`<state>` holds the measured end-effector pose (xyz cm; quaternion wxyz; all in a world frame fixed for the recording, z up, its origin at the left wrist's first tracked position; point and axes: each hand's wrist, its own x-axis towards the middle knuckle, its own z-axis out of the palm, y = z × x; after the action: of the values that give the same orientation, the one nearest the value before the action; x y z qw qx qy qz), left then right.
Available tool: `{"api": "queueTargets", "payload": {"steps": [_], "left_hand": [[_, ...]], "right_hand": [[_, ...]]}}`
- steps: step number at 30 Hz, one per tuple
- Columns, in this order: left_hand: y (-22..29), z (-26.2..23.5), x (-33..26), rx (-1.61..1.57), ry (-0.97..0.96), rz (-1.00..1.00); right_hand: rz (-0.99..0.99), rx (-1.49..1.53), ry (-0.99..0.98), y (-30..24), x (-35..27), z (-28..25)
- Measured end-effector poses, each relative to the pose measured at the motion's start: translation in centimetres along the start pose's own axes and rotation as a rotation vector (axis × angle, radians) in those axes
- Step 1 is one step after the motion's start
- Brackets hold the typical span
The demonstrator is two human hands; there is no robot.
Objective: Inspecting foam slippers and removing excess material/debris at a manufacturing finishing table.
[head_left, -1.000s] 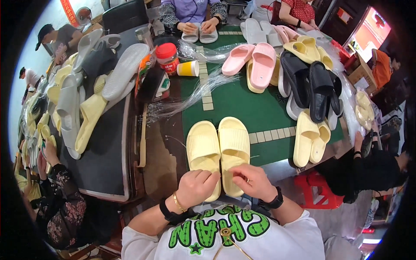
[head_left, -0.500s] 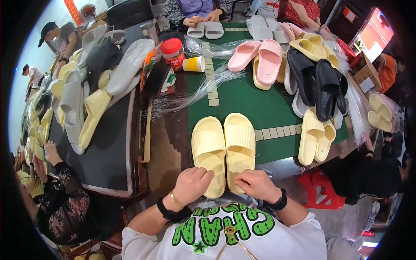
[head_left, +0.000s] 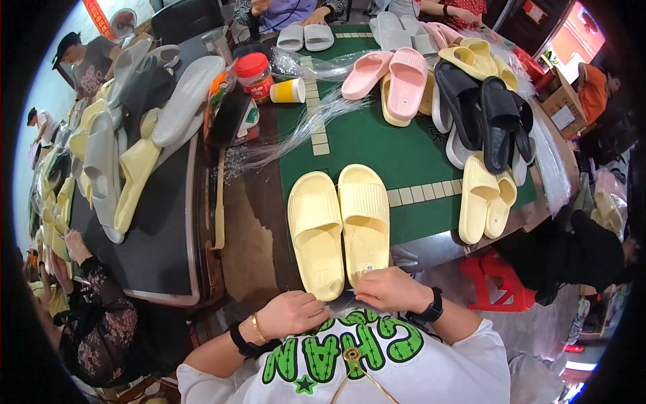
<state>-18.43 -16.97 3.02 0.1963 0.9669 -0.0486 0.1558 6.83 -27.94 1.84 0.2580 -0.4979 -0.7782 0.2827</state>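
Note:
A pair of pale yellow slippers lies side by side in front of me, heels toward my body: the left slipper (head_left: 317,252) and the right slipper (head_left: 365,239), which has a small white label near its heel. Just below the left slipper's heel, my left hand (head_left: 291,315) is closed, its fingers curled inward. My right hand (head_left: 393,291) is pinched at the right slipper's heel, touching or nearly touching it. Whatever either hand may hold is too small or hidden to make out.
Clear plastic strands (head_left: 296,131) lie across the green tabletop (head_left: 383,151). Pink slippers (head_left: 407,84), black slippers (head_left: 499,124) and another yellow pair (head_left: 479,202) are heaped right. A red-lidded jar (head_left: 253,77) and paper cup (head_left: 288,91) stand left. Co-workers sit around.
Both hands have drawn back toward my body, the left one off the left slipper's heel. The view has shifted slightly. A co-worker's hand opposite has lifted from the grey slippers.

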Motion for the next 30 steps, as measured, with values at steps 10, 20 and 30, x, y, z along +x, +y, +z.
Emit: {"api": "queueTargets", "payload": {"steps": [10, 20, 30], "left_hand": [[-0.1, 1.5, 0.9, -0.110, -0.003, -0.047], [-0.1, 2.9, 0.5, -0.219, -0.086, -0.080], [-1.2, 2.4, 1.4, -0.003, 0.020, -0.180]], "right_hand": [[0.081, -0.052, -0.007, 0.2, -0.1, -0.8], [0.125, -0.047, -0.051, 0.3, -0.3, -0.8], [0.133, -0.152, 0.099, 0.6, 0.9, -1.5]]}}
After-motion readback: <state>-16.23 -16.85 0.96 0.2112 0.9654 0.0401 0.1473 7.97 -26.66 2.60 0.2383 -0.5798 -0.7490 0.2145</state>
